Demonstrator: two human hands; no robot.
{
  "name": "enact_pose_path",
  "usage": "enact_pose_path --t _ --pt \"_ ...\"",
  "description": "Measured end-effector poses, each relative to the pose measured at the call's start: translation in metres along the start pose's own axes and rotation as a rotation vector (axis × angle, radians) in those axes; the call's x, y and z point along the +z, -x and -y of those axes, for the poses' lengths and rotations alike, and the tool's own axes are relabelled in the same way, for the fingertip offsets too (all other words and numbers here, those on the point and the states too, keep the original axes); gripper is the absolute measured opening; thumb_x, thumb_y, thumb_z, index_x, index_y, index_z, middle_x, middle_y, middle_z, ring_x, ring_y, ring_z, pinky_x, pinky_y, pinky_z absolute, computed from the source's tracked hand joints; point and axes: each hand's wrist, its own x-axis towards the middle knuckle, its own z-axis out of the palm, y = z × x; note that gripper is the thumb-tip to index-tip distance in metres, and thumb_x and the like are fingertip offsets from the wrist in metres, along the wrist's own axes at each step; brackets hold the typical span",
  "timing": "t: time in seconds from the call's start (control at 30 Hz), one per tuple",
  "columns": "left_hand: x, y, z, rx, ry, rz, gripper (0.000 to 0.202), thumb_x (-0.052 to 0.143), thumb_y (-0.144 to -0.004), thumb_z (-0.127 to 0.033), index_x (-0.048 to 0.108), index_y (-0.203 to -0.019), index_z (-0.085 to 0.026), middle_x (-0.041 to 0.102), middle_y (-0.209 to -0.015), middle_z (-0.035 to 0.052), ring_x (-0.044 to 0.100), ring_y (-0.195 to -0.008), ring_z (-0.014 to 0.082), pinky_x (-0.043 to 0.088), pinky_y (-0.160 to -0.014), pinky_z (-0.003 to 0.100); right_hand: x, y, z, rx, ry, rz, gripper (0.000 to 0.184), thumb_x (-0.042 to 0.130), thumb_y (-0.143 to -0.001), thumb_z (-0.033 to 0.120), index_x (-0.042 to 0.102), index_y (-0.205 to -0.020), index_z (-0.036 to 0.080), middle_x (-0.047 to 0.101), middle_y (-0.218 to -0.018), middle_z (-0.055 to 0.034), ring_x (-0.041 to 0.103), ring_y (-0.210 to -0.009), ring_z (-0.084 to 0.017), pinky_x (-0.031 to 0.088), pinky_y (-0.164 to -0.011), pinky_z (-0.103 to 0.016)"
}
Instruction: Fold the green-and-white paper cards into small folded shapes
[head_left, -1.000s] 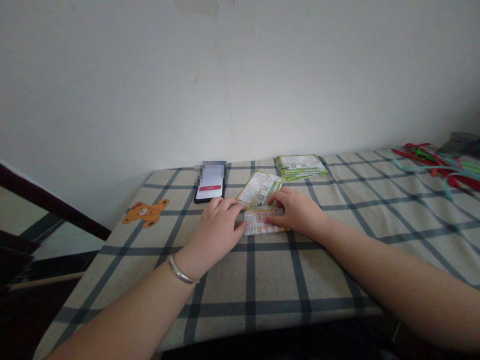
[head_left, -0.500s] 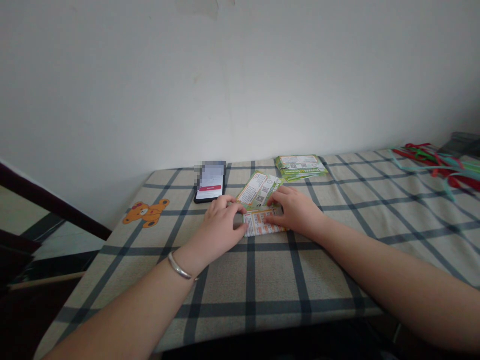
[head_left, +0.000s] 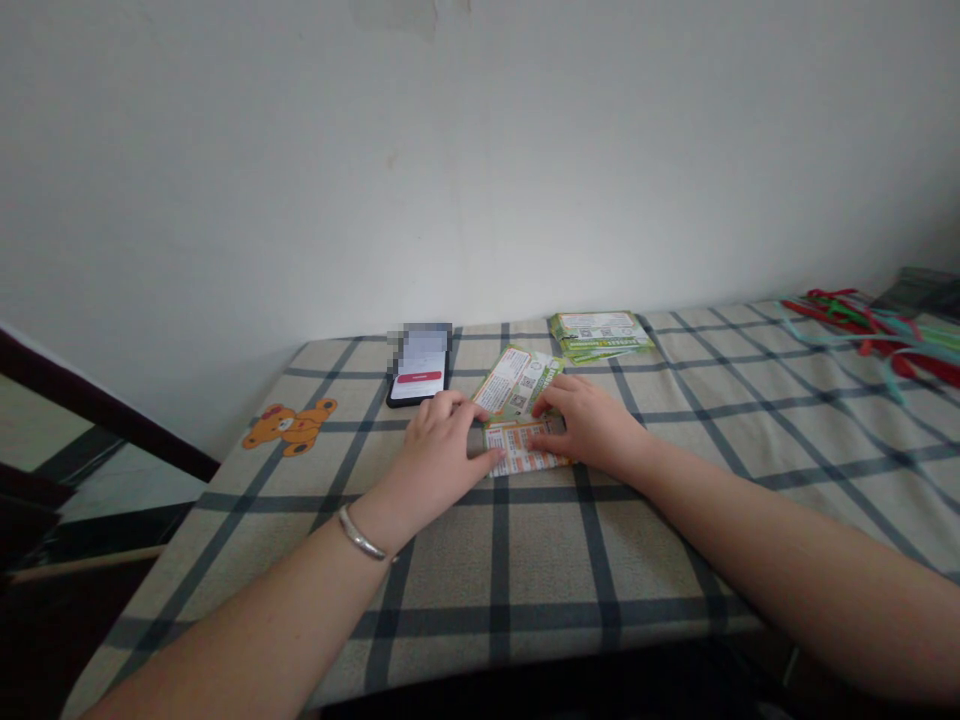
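On the checked-cloth worktop [head_left: 525, 560], my left hand [head_left: 439, 450] and right hand [head_left: 592, 425] keep a narrow grip on the folded green-and-orange paper leaflet [head_left: 517, 385]. Left fingers [head_left: 457, 405] now curl tighter; leaflet unmoved.

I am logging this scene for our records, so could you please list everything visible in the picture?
leaflet: one, green, white and orange, partly folded, on the cloth between both hands
leaflet stack: one pile, green and white, behind the hands near the wall
phone: one, black, screen lit, left of the leaflet
ribbons: a bundle, red, green and teal, far right
tablecloth: one, beige with dark checks, bear print at left
bracelet: one, silver, left wrist
left hand: holds the leaflet's left edge
right hand: holds its right edge
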Motion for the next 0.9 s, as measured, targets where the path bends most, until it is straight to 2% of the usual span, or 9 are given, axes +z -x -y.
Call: enact_pose_path --t 0.23,0.43,0.57,0.73,0.9 --pt "0.0036 -0.0024 0.0021 -0.018 0.015 -0.004 0.036 0.071 -0.074 -0.039 0.062 -0.103 -0.019 0.052 -0.115 0.0082 0.049 -0.111 0.0287 0.038 -0.099 0.047 0.001 0.0004 -0.0006 -0.02 -0.004 -0.013 0.026 0.074 -0.075 0.036 0.065 -0.093 0.019 0.063 -0.101 -0.008 0.057 -0.095 -0.024 0.045 -0.082 -0.036" --pt "0.0032 -0.0049 0.0012 -0.013 0.081 -0.001 0.026 0.07 -0.075 -0.033 0.065 -0.095 -0.018 0.055 -0.113 0.0079 0.05 -0.109 0.0279 0.039 -0.098 0.045 0.0026 0.0007 -0.0014 -0.053 -0.011 -0.032 0.036 0.074 -0.075 0.037 0.066 -0.105 0.019 0.061 -0.108 -0.0096 0.056 -0.1 -0.026 0.045 -0.087 -0.038" --pt "0.0027 -0.0047 0.0013 0.044 0.098 -0.016 0.021 0.069 -0.076 -0.03 0.063 -0.093 -0.019 0.06 -0.106 0.0056 0.051 -0.103 0.0265 0.041 -0.094 0.044 0.0022 0.0012 -0.0008 -0.079 0.0 -0.048 0.028 0.073 -0.076 0.036 0.067 -0.096 0.018 0.062 -0.102 -0.0088 0.056 -0.096 -0.025 0.044 -0.085 -0.036" --pt "0.0001 -0.0033 0.0001 0.065 0.115 -0.009 0.021 0.07 -0.075 -0.027 0.061 -0.093 -0.02 0.062 -0.104 0.004 0.051 -0.102 0.0261 0.042 -0.091 0.042 0.0017 0.0005 0.0001 -0.107 -0.01 -0.038 0.021 0.074 -0.076 0.034 0.062 -0.08 0.018 0.063 -0.087 -0.0051 0.054 -0.086 -0.021 0.04 -0.076 -0.032" --pt "0.0001 -0.0037 0.0012 0.054 0.135 -0.024 0.02 0.068 -0.077 -0.024 0.059 -0.095 -0.02 0.064 -0.104 0.0045 0.054 -0.1 0.0257 0.043 -0.089 0.043 0.0015 -0.0007 -0.0015 -0.084 -0.1 0.001 0.017 0.068 -0.082 0.033 0.061 -0.077 0.018 0.06 -0.076 -0.0022 0.051 -0.078 -0.017 0.035 -0.067 -0.027"
